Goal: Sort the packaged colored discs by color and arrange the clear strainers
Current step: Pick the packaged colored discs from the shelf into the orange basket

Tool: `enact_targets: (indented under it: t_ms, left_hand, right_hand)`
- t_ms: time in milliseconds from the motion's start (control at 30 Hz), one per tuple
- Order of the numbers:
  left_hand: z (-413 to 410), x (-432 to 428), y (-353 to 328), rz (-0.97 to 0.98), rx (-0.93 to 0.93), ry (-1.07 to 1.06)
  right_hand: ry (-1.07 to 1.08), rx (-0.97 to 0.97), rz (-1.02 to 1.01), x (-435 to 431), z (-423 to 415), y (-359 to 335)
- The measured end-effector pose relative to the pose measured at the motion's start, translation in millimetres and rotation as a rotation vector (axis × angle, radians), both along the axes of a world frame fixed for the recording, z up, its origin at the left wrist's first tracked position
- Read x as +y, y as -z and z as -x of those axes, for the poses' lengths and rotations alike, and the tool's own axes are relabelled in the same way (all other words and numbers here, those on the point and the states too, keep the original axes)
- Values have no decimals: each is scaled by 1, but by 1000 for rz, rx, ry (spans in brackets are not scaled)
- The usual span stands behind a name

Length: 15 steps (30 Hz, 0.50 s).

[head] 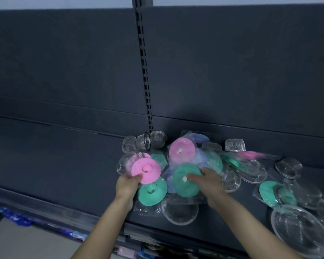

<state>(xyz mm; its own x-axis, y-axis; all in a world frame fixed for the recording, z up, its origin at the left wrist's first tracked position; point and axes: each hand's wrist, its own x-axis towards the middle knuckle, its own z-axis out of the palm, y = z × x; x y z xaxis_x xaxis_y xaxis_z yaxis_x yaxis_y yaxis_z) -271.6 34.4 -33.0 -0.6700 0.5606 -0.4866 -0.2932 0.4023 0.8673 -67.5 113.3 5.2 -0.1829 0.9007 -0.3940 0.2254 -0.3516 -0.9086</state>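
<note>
A heap of packaged discs and clear strainers lies on a dark shelf [64, 165]. My left hand [126, 186] pinches the near edge of a pink disc [146, 170] with a knob in its middle. Under it lies a green disc [152, 193]. My right hand [208, 181] grips another green disc [185, 181], fingers over its top near the white centre. Behind sits a second pink disc [181, 150], with bluish discs [198, 138] partly buried. More green discs [269, 193] lie to the right. A blurred pink package [251, 155] lies at the back right.
Small mesh cup strainers [157, 139] stand at the back of the heap, beside a slotted upright post [145, 71]. Flat clear strainers [180, 212] sit at the front edge and a large one [297, 225] at the right. Goods on a lower shelf [73, 234] show below.
</note>
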Motion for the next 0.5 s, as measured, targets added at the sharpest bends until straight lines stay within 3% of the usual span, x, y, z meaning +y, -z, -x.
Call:
enact_targets:
  t_ms: [167, 333, 500]
  left_hand:
    - [5, 5, -3, -58, -334, -267]
    - [1, 9, -12, -148, -507, -131]
    - [1, 6, -21, -192, -465, 51]
  right_hand:
    - [36, -40, -45, 3, -1, 2]
    - [80, -15, -44, 11, -21, -20]
    - [52, 61, 8, 25, -45, -50]
